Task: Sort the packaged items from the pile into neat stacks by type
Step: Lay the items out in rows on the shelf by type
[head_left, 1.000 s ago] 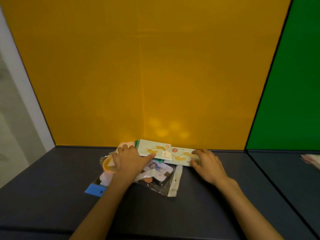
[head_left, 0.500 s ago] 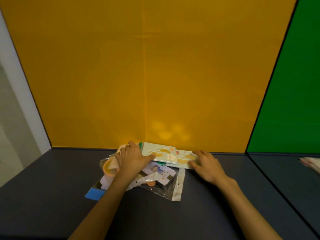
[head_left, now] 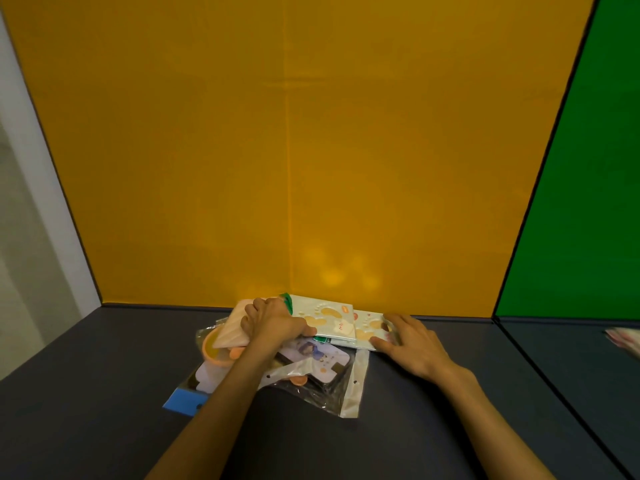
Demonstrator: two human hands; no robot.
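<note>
A mixed pile of packaged items lies at the back of the dark table (head_left: 104, 393), against the yellow wall. My left hand (head_left: 273, 323) grips the left edge of a pale green footprint-print packet (head_left: 327, 317), thumb on top and fingers curled over the far side. A second footprint-print packet (head_left: 369, 329) lies to its right, partly under the first; my right hand (head_left: 408, 344) rests flat on it with fingers spread. A peach packet (head_left: 230, 329) tilts up under my left hand. Below lies a clear bag (head_left: 322, 365) with cartoon-print cases.
An orange round item (head_left: 211, 349), a blue tag (head_left: 181, 400) and a green edge (head_left: 285, 299) show in the pile. More pink-white packets (head_left: 623, 341) lie on the adjoining table at the far right. A green panel (head_left: 588, 202) stands to the right.
My left hand has slid from the top of the pile to the first packet's left edge and curled round it. The peach packet has tipped up. My right hand stays on the second packet.
</note>
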